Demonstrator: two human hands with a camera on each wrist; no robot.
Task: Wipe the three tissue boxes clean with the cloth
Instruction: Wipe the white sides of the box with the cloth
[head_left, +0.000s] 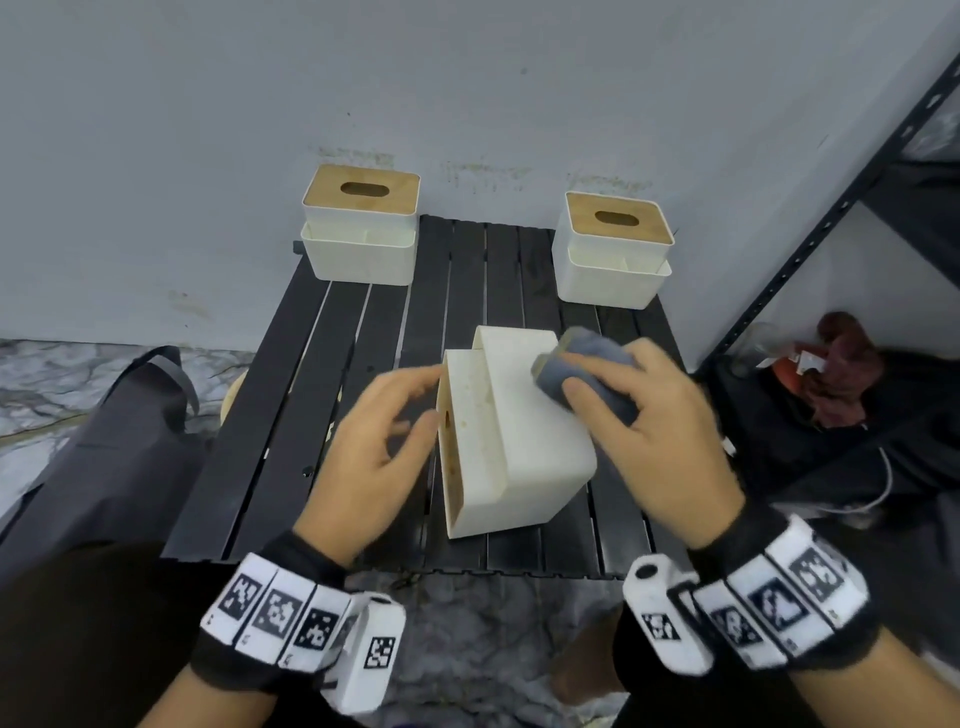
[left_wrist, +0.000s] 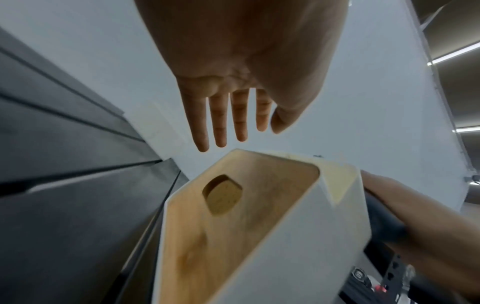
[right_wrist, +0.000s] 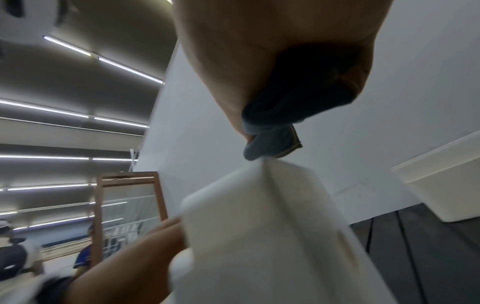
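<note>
A white tissue box (head_left: 519, 431) lies tipped on its side in the middle of the black slatted table (head_left: 291, 395), its wooden lid (left_wrist: 233, 216) facing left. My right hand (head_left: 660, 421) grips a bunched grey-blue cloth (head_left: 587, 369) against the box's upturned side near its far right edge; the cloth (right_wrist: 275, 142) meets the box (right_wrist: 259, 236) in the right wrist view. My left hand (head_left: 379, 426) hovers just left of the lid with fingers (left_wrist: 221, 123) straight and spread, holding nothing. Two more white boxes with wooden lids stand upright at the back left (head_left: 361, 228) and back right (head_left: 613, 249).
A grey wall (head_left: 467, 78) runs right behind the table. A black metal shelf frame (head_left: 831, 218) with dark red cloth (head_left: 841, 364) stands to the right. A dark bag (head_left: 130, 441) lies on the marbled floor at the left.
</note>
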